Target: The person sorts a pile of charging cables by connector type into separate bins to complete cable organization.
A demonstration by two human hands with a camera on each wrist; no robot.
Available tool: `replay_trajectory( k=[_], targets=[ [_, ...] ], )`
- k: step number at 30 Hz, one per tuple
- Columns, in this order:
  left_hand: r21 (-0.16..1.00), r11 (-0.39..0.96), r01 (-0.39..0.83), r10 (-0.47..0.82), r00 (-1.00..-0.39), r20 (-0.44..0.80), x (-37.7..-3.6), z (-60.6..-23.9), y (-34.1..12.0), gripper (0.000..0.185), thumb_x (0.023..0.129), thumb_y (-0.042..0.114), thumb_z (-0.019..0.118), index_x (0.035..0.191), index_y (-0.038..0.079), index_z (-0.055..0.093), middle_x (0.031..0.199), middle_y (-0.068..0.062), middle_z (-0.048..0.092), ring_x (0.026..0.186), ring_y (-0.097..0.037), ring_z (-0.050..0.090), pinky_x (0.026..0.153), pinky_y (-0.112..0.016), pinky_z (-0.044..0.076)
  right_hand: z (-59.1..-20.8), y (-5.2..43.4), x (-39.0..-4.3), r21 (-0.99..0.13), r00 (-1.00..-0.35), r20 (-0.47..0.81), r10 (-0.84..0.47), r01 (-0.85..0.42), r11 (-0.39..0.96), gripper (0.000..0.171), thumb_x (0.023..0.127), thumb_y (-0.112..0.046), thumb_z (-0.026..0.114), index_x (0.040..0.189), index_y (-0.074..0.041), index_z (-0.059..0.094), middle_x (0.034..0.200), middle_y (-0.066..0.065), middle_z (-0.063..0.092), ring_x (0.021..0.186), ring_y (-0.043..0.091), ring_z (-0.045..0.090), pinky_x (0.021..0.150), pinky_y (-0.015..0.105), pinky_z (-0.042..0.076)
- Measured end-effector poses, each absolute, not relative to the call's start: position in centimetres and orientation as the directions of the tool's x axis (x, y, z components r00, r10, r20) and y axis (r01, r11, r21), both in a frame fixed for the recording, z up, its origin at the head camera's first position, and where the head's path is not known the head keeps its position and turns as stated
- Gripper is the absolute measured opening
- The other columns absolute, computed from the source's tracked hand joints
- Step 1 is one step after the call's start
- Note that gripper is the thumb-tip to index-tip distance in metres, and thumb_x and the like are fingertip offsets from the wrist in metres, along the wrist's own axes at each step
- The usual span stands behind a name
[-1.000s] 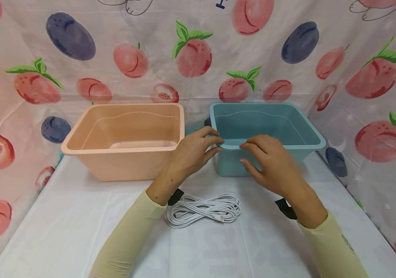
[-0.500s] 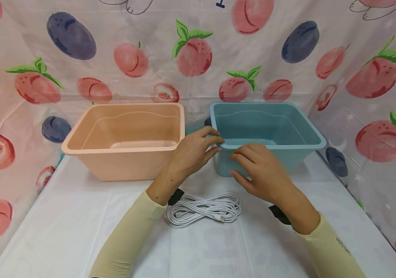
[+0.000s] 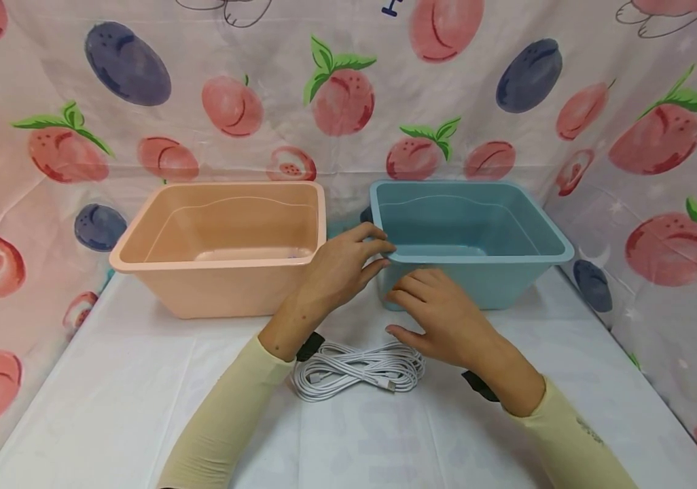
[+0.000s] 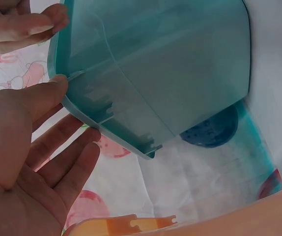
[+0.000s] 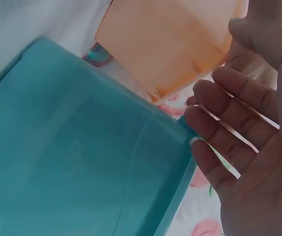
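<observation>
Blue plastic tub [image 3: 471, 241], empty and open-topped, stands on the white-covered desk [image 3: 110, 394] at the right, just beside a matching peach tub [image 3: 223, 244]. Nearest the viewer lies a coiled white USB cable [image 3: 357, 367], between two forearms in cream sleeves. The right hand [image 3: 440, 316] hovers just above the coil in front of the tub, fingers relaxed and spread, holding nothing. Beyond it, the left hand [image 3: 339, 268] pinches the tub's near left corner, thumb under the rolled rim and fingers over it. The tub looks light, thin-walled, stiff and smooth, probably slippery on its sloping sides; the rim lip seems the surest hold. A fruit-print cloth [image 3: 348, 88] hangs behind.
</observation>
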State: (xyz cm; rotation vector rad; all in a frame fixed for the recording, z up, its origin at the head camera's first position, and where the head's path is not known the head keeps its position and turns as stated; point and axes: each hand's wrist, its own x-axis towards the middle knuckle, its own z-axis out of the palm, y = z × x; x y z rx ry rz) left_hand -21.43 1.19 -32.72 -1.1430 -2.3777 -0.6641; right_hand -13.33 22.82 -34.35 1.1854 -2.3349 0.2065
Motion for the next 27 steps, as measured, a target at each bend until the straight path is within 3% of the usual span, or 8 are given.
replay_trajectory(
  k=[15, 27],
  targets=[
    [0.231, 0.552, 0.801, 0.607, -0.576, 0.547, -21.4, -32.6, 1.1, 0.023, 0.101, 0.026, 0.076, 0.122, 0.019, 0.081, 0.128, 0.000, 0.067, 0.106, -0.017, 0.071, 0.084, -0.029, 0.058, -36.3, 21.1, -13.1, 0.082, -0.461, 0.423, -0.780, -0.838, 0.539, 0.043, 0.084, -0.038, 0.091, 0.113, -0.013, 0.072, 0.105, -0.001, 0.065, 0.100, 0.021, 0.060, 0.094, 0.041, 0.051],
    [0.240, 0.542, 0.806, 0.609, -0.573, 0.549, -21.4, -32.6, 1.1, 0.022, 0.102, 0.025, 0.075, 0.122, 0.019, 0.081, 0.128, 0.000, 0.067, 0.106, -0.017, 0.071, 0.081, -0.029, 0.057, -37.7, 19.5, -12.3, 0.066, -0.482, 0.293, -0.826, -0.851, 0.521, 0.036, 0.084, -0.043, 0.089, 0.102, -0.016, 0.072, 0.094, -0.007, 0.062, 0.090, 0.015, 0.058, 0.081, 0.033, 0.049]
  ],
)
